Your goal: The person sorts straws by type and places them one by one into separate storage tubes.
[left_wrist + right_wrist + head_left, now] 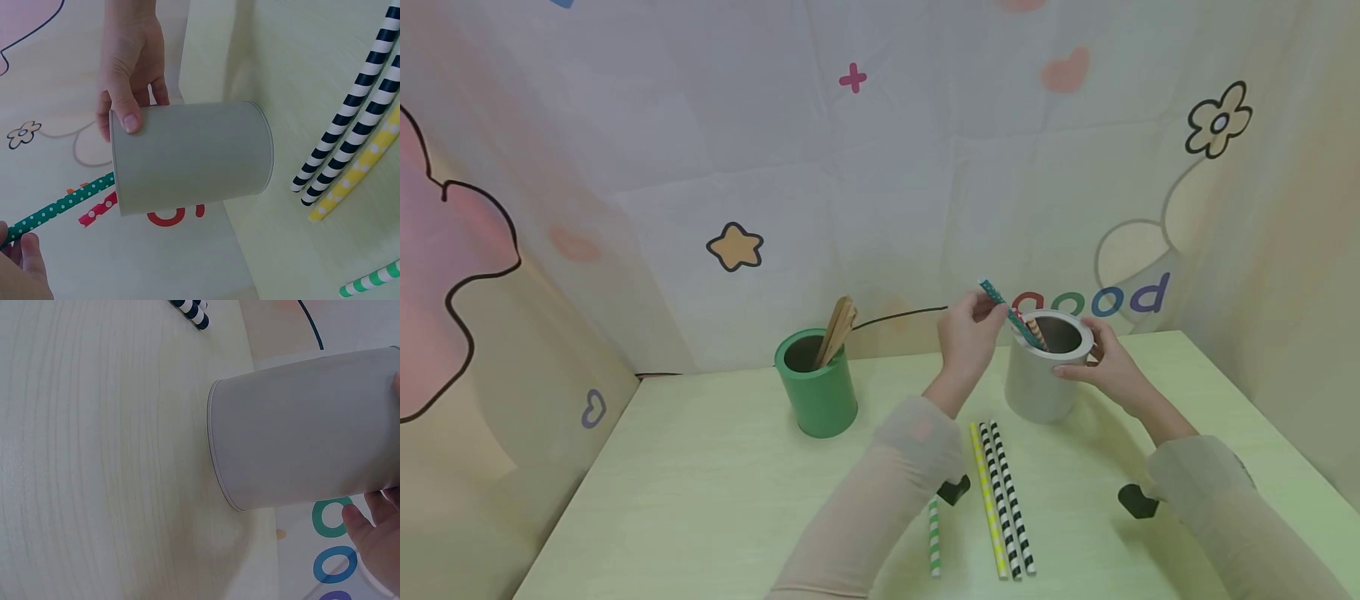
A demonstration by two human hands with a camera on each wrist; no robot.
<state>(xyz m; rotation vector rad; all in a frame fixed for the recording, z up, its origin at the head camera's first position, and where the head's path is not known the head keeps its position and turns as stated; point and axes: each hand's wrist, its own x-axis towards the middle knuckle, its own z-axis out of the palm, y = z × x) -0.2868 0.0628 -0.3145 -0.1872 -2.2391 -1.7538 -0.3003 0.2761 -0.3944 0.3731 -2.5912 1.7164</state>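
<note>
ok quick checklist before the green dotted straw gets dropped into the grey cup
1. Left hand grip on the green white-dotted paper straw: pinched, ok.
2. Straw tip inside the grey cylindrical cup: ok.
3. Right hand steadying the cup rim: ok.
4. Cup upright on the pale wooden table: ok.
5. Room left inside the cup: cannot tell.

Green white-dotted straw (1000, 301), grey cup (1043, 371), green cup (817, 387).
</note>
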